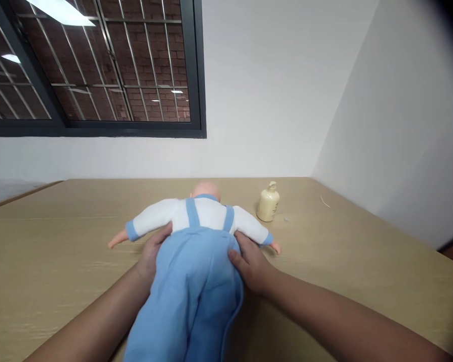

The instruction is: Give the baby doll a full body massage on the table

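Note:
A baby doll [198, 271] in light blue overalls and a white top with blue cuffs is face down, its back towards me. Its head points away, its arms spread to both sides, and its legs run down past the lower edge of the view. My left hand [153, 251] grips the doll's left-hand side under the arm, most fingers hidden beneath it. On the other side, my right hand [251, 261] clasps the waist, with the thumb on the blue cloth and the other fingers partly hidden under the body.
A cream pump bottle [268, 203] stands on the wooden table [343, 251], beyond the doll to the right. Near it lies a small pale bit [286, 219], and a thin white strip [325, 201] is farther right. White walls and a barred window [117, 60] are behind.

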Motion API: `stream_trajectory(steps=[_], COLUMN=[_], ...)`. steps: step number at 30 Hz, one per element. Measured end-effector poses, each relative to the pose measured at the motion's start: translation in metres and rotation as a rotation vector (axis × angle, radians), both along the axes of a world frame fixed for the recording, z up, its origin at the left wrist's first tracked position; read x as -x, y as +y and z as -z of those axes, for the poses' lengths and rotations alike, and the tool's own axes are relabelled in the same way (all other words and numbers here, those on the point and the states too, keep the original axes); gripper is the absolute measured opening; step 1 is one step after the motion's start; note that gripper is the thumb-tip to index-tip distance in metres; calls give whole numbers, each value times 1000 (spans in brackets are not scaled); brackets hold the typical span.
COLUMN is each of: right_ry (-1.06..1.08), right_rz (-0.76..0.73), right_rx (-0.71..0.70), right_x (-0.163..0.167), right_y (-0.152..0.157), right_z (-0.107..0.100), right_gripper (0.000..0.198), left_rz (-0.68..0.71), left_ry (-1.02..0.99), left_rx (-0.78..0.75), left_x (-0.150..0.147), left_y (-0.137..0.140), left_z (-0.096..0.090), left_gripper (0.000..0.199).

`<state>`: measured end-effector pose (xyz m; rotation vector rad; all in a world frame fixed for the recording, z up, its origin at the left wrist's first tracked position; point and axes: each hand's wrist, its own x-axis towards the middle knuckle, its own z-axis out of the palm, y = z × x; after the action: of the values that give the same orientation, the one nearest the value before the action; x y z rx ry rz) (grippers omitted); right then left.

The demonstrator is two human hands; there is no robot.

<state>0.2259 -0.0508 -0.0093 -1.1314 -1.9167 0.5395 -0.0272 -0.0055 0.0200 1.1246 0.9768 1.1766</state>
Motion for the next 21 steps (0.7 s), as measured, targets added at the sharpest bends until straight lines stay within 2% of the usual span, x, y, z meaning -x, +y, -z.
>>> stream_trajectory(steps=[3, 7, 10, 13, 15, 17, 21], right_ry=[-49, -99, -159, -216, -252, -290, -349], right_rz=[55, 75, 83, 103, 114, 140, 261], right_rx=[35, 55, 123, 161, 166, 152, 60], right_x=[-3, -7, -8, -10, -11, -14, -19], right_y=[6, 12, 14, 15, 16, 18, 23], right_z=[3, 7, 10, 10, 9, 6, -1], right_gripper=[46, 48, 47, 45, 41, 37, 34], left_rz=[68, 180, 295, 328, 324, 292, 96], left_ry=[-182, -202, -202, -151, -29, 191, 847], left_rx=[145, 185, 171, 131, 70, -41, -282], left_x=[-3, -2, -2, -5, -6, -7, -4], left_y=[2, 8, 7, 3, 1, 2, 2], left_z=[14, 32, 33, 26, 21, 17, 8], left_gripper=[57, 58, 65, 67, 68, 64, 50])
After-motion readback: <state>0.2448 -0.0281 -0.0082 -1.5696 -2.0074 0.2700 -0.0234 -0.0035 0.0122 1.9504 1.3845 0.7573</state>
